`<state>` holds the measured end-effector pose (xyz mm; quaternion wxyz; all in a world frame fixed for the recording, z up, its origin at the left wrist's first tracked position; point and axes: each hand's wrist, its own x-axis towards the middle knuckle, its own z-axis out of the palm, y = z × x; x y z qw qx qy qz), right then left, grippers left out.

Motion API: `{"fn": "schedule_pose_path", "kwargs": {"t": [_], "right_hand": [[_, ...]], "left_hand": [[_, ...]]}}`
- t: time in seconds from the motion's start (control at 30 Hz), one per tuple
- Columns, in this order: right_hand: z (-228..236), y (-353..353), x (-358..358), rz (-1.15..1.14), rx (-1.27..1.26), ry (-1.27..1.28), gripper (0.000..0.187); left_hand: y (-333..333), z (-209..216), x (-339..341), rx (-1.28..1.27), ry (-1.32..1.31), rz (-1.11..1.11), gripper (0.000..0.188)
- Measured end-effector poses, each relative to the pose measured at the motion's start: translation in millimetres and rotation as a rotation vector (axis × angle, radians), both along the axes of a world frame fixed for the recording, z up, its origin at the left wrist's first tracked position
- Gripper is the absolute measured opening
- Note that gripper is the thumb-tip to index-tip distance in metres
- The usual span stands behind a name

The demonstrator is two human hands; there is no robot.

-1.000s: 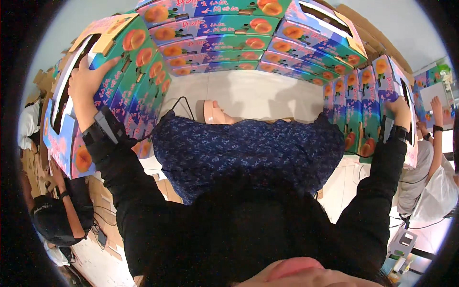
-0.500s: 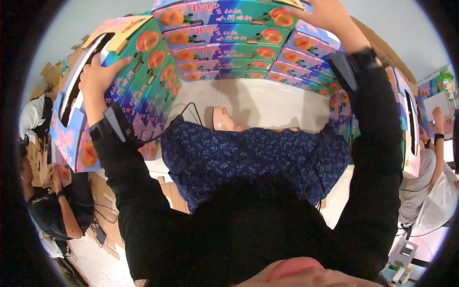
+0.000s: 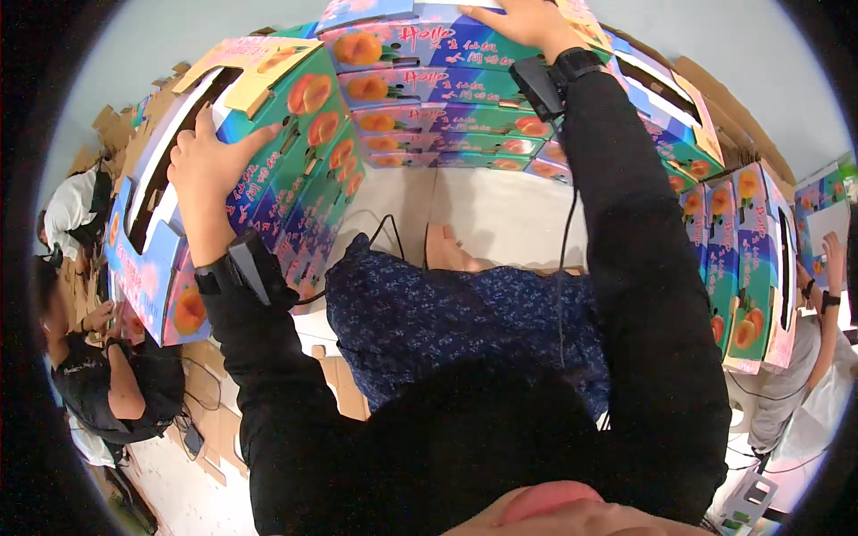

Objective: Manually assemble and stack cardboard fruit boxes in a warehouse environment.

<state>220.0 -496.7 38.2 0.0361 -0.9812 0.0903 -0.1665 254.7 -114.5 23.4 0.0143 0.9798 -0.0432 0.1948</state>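
Note:
My left hand (image 3: 213, 170) lies on the top carton (image 3: 159, 239) of the left stack, thumb stretched toward its green side and fingers spread beside the long dark slot. The carton is purple, blue and green with printed peaches. Straight ahead, my right hand (image 3: 527, 25) rests on the upper edge of the top carton (image 3: 420, 49) of the far stack. Its thumb points left and the other fingers are partly cut off by the picture's upper edge. Neither hand is wrapped round anything. Both wrists carry dark strapped-on devices.
More peach-printed cartons stand stacked at the far right (image 3: 666, 94) and the near right (image 3: 746, 268). A dark blue floral cloth (image 3: 465, 322) covers my lap, with a foot (image 3: 451, 250) beyond it. One person (image 3: 121, 384) works at left, another (image 3: 818, 330) at right. Thin cables hang about.
My right hand has slid left along the far stack, from its right corner toward the middle. My left hand stays on the left carton. The whole view has shifted somewhat.

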Motion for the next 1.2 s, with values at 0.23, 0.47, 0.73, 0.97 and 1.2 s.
{"fn": "schedule_pose_path", "kwargs": {"t": [0.23, 0.47, 0.73, 0.97, 1.2], "right_hand": [[-9, -18, -4, 0.038, -0.153, -0.019, 0.113], [-6, 3, -3, 0.068, -0.125, 0.099, 0.106], [35, -14, -27, 0.118, -0.126, 0.080, 0.094], [87, -77, -135, 0.154, -0.392, -0.082, 0.091], [74, -215, -219, 0.042, -0.418, -0.127, 0.092]], "left_hand": [[-9, 6, 0, -0.021, 0.027, -0.010, 0.103], [3, -4, 3, -0.015, 0.028, 0.011, 0.106], [-13, 4, 9, -0.035, 0.006, -0.027, 0.106], [-4, 3, 1, -0.035, 0.017, -0.001, 0.107], [-5, 8, 1, 0.004, 0.039, 0.017, 0.104]]}}
